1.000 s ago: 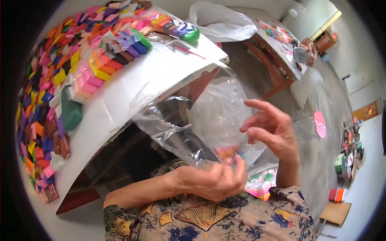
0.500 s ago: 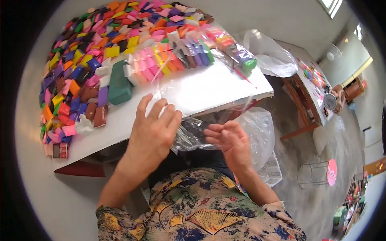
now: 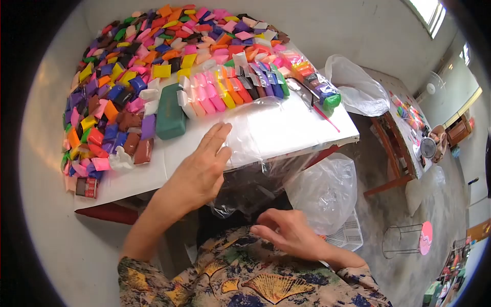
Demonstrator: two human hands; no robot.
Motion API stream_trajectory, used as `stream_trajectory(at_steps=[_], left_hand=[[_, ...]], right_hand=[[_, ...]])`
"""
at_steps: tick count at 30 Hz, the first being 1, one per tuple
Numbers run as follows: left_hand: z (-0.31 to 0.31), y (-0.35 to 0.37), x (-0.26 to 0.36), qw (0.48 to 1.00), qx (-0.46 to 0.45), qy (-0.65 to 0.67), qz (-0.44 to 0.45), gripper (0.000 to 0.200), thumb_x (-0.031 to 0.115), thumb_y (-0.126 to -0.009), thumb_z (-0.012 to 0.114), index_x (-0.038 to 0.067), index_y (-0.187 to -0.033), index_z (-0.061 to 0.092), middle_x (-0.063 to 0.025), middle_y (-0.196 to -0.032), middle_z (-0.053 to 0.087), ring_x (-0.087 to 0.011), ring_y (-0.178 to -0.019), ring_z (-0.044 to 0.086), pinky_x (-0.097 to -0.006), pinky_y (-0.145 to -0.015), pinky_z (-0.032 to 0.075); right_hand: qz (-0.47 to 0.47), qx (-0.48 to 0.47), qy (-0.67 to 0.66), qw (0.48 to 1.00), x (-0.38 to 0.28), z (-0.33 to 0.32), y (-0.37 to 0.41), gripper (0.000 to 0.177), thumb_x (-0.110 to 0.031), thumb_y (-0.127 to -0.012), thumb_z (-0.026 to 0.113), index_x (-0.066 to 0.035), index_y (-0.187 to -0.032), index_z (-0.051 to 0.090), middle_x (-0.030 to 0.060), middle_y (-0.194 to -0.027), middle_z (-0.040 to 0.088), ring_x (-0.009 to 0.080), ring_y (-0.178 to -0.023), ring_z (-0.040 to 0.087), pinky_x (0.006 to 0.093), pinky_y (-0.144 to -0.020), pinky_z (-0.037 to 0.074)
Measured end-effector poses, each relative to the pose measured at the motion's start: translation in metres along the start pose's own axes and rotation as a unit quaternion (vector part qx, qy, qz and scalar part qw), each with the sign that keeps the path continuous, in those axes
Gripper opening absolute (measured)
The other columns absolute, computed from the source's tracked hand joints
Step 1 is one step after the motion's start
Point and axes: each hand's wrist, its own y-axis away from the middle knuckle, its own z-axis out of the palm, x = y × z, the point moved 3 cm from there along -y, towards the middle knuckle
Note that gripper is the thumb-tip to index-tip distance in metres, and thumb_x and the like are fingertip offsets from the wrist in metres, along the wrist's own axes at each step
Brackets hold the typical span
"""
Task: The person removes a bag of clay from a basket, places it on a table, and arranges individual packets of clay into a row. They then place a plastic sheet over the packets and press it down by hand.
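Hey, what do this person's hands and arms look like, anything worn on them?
The left hand and right hand are bare: no gloves, and no rings or watch that I can make out. The forearms are uncovered. Near the elbows begin sleeves of a patterned top, beige and navy with golden fan shapes.

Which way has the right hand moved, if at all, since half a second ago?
Yes. The right hand moved down, away from the edge of the white table, toward the patterned shirt.
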Motion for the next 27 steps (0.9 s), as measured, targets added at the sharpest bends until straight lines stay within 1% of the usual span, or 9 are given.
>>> stream_trajectory(at_steps=[1, 4, 7, 9, 14, 18, 21, 23, 27], left_hand=[[-0.003, -0.001, 0.000, 1.000, -0.010, -0.018, 0.006, 0.035, -0.006, -0.073, 0.061, -0.007, -0.107, 0.052, -0.0274, -0.149, 0.035, -0.0441, -0.141, 0.032, -0.0454, -0.114, 0.034], [-0.009, -0.011, 0.007, 0.997, -0.060, -0.047, 0.032, 0.032, -0.007, -0.074, 0.058, -0.009, -0.106, 0.053, -0.0264, -0.150, 0.035, -0.0397, -0.143, 0.032, -0.0416, -0.112, 0.038], [-0.016, -0.020, 0.014, 0.988, -0.042, -0.102, 0.112, 0.022, -0.004, -0.077, 0.059, -0.012, -0.097, 0.060, -0.0263, -0.144, 0.043, -0.0349, -0.141, 0.038, -0.0350, -0.101, 0.049], [-0.019, -0.024, 0.011, 0.986, -0.033, -0.095, 0.134, 0.019, -0.002, -0.077, 0.060, -0.011, -0.094, 0.062, -0.0260, -0.142, 0.046, -0.0339, -0.139, 0.041, -0.0354, -0.101, 0.049], [-0.049, -0.033, -0.001, 0.985, -0.042, -0.106, 0.129, 0.011, 0.000, -0.076, 0.062, -0.006, -0.085, 0.065, -0.0209, -0.140, 0.052, -0.0301, -0.138, 0.044, -0.0424, -0.113, 0.038], [-0.048, -0.033, -0.020, 0.949, -0.038, -0.289, 0.118, 0.021, 0.000, -0.075, 0.062, -0.008, -0.094, 0.066, -0.0206, -0.135, 0.056, -0.0311, -0.136, 0.046, -0.0515, -0.117, 0.031], [-0.011, -0.019, 0.017, 0.936, 0.108, -0.326, 0.078, 0.031, 0.002, -0.075, 0.062, -0.008, -0.103, 0.066, -0.0227, -0.131, 0.057, -0.0348, -0.131, 0.049, -0.0487, -0.116, 0.033], [0.007, -0.012, 0.058, 0.960, 0.090, -0.247, 0.096, 0.036, 0.003, -0.078, 0.062, -0.009, -0.111, 0.063, -0.0242, -0.127, 0.058, -0.0360, -0.123, 0.053, -0.0462, -0.112, 0.037], [0.037, -0.014, 0.051, 0.962, 0.106, -0.237, -0.086, 0.041, 0.012, -0.084, 0.064, -0.010, -0.118, 0.060, -0.0241, -0.128, 0.058, -0.0343, -0.118, 0.054, -0.0444, -0.107, 0.040]], right_hand=[[-0.066, 0.029, 0.129, 0.989, -0.026, -0.010, 0.012, 0.026, -0.019, -0.094, 0.067, -0.002, -0.112, 0.060, 0.0136, -0.102, 0.070, 0.0229, -0.079, 0.069, 0.0364, -0.074, 0.054], [-0.334, 0.246, 0.162, 0.895, -0.086, -0.037, 0.027, 0.024, -0.006, -0.086, 0.070, 0.001, -0.108, 0.063, 0.0166, -0.102, 0.067, 0.0272, -0.082, 0.068, 0.0365, -0.073, 0.054], [-0.333, 0.215, 0.253, 0.882, -0.088, -0.028, -0.026, 0.023, -0.004, -0.085, 0.066, 0.003, -0.107, 0.063, 0.0174, -0.106, 0.066, 0.0322, -0.090, 0.065, 0.0371, -0.076, 0.053], [-0.225, 0.188, 0.340, 0.893, -0.052, -0.023, -0.073, 0.024, -0.005, -0.085, 0.064, 0.003, -0.108, 0.063, 0.0181, -0.109, 0.064, 0.0362, -0.096, 0.061, 0.0400, -0.083, 0.051], [-0.177, 0.371, 0.450, 0.793, 0.001, -0.031, -0.112, 0.025, -0.021, -0.081, 0.066, 0.001, -0.094, 0.062, 0.0137, -0.091, 0.059, 0.0287, -0.089, 0.059, 0.0438, -0.074, 0.048], [-0.137, 0.343, 0.464, 0.805, -0.002, -0.027, -0.116, 0.032, -0.026, -0.078, 0.069, -0.002, -0.096, 0.061, 0.0124, -0.088, 0.060, 0.0267, -0.088, 0.059, 0.0407, -0.069, 0.045], [-0.116, 0.337, 0.492, 0.794, -0.009, -0.020, -0.113, 0.034, -0.029, -0.076, 0.071, -0.004, -0.098, 0.061, 0.0108, -0.087, 0.060, 0.0257, -0.085, 0.058, 0.0394, -0.067, 0.044], [-0.109, 0.348, 0.528, 0.767, -0.004, -0.017, -0.120, 0.036, -0.031, -0.075, 0.072, -0.005, -0.098, 0.061, 0.0098, -0.087, 0.059, 0.0253, -0.084, 0.057, 0.0397, -0.067, 0.044], [-0.110, 0.344, 0.527, 0.769, -0.004, -0.023, -0.119, 0.041, -0.037, -0.078, 0.071, -0.003, -0.098, 0.061, 0.0102, -0.086, 0.058, 0.0258, -0.084, 0.056, 0.0394, -0.066, 0.043]])
